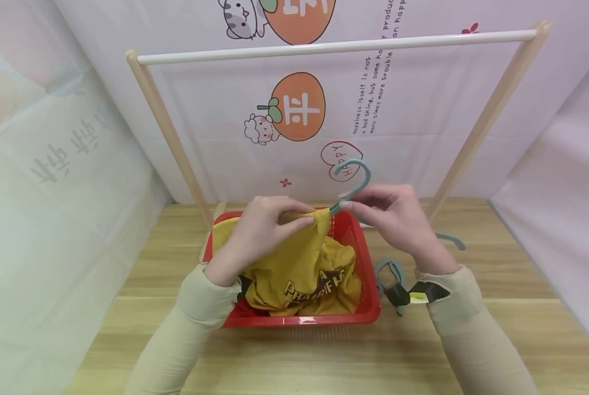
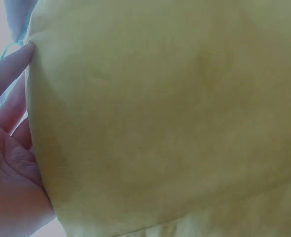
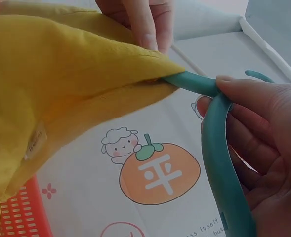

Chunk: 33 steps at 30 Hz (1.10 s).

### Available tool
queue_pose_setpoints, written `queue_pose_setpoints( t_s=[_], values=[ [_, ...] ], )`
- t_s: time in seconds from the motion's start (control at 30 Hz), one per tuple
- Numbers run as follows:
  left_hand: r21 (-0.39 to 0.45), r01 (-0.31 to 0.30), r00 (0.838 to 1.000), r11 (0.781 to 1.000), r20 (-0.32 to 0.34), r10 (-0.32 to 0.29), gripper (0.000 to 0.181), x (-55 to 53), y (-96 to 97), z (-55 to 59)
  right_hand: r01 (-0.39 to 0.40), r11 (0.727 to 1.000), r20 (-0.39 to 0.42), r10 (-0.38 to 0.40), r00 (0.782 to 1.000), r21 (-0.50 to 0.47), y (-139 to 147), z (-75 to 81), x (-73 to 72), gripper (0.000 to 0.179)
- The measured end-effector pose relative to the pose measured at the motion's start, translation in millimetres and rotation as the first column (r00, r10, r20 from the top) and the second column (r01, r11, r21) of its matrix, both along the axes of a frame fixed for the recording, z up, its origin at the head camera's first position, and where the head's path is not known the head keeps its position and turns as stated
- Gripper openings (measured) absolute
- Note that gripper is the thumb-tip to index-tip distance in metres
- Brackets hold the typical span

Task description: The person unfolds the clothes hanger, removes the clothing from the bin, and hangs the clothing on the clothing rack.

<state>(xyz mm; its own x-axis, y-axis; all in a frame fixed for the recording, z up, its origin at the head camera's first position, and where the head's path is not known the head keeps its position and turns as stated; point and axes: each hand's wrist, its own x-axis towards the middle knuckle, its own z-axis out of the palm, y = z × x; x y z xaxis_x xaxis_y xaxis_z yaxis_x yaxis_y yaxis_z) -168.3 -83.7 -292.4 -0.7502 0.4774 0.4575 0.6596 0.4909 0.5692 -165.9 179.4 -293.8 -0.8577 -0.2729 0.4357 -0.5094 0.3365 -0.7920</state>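
Note:
A yellow T-shirt [image 1: 286, 263] with dark printed lettering hangs from my left hand [image 1: 262, 227], which pinches its upper edge between thumb and fingers. My right hand [image 1: 395, 219] pinches a blue-green clothes hanger [image 3: 217, 143] near the base of its hook. One arm of the hanger goes into an opening in the shirt, where the cloth hides it; the other arm shows outside in the right wrist view. Below, the shirt's lower part drapes into a red plastic basket [image 1: 371, 299]. In the left wrist view, the yellow cloth fills most of the picture.
Behind the basket stands a rack with wooden posts [image 1: 166, 126] and a white bar [image 1: 324, 48] across the top. More blue-green hangers [image 1: 390, 269] lie on the wooden table [image 1: 511, 323] at the right. A printed white backdrop [image 1: 403, 164] encloses the back and sides.

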Motion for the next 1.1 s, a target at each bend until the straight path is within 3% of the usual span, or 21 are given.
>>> queue_pose_setpoints(
  t_s=[0.17,0.4,0.6,0.87,1.1],
  values=[
    [0.032,0.017,0.999,0.999,-0.038,-0.016,0.015,-0.3,6.5,0.3,0.035,0.999,-0.011,-0.035,0.999,0.029,-5.3,1.7,1.5,0.016],
    [0.045,0.000,0.998,0.999,-0.057,0.003,0.014,2.5,12.8,0.1,-0.030,0.999,-0.034,0.029,0.999,-0.028,-11.1,-2.9,-0.2,0.010],
    [0.039,0.003,0.997,0.999,-0.076,0.000,0.012,1.8,16.5,2.1,-0.029,0.999,-0.063,0.027,0.998,-0.032,-12.1,-4.9,-1.5,0.008],
    [0.035,-0.005,1.000,0.999,-0.016,0.006,0.012,0.6,11.4,5.2,-0.025,1.000,-0.064,0.025,0.998,0.005,-7.4,-0.4,0.7,0.013],
    [0.094,-0.063,0.998,0.994,-0.006,0.063,0.014,-3.5,-2.0,10.9,0.002,0.996,-0.033,-0.005,0.999,-0.091,2.1,7.5,13.1,0.025]
  ],
)
